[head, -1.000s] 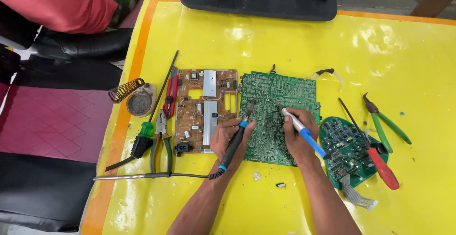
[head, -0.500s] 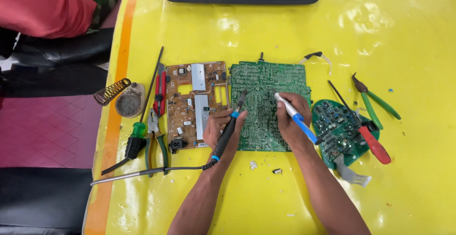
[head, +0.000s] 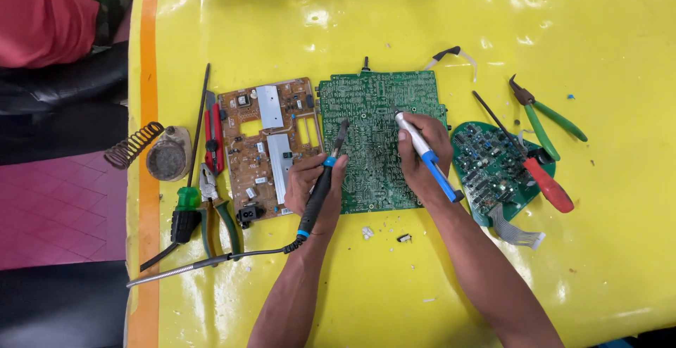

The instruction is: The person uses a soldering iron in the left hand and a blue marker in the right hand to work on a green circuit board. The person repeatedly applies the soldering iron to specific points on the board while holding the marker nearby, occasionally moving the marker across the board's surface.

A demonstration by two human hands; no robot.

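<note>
Flat green rectangular circuit board (head: 377, 144) at table centre; black-handled soldering iron (head: 320, 186) gripped by left hand (head: 310, 186) at 7 o'clock, blue-and-white desoldering pump (head: 426, 154) gripped by right hand (head: 422, 147) at 3 o'clock — both tips are best kept on one joint.

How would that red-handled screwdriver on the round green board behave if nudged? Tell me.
The red-handled screwdriver has a rounded handle, so it would probably roll. It lies across the bumpy round green board, so it likely rocks or slides off. It looks stiff, not bendy.

Yellow table (head: 598, 263): circuit boards (head: 380, 137), pliers (head: 546, 119), screwdrivers (head: 539, 172).
</note>
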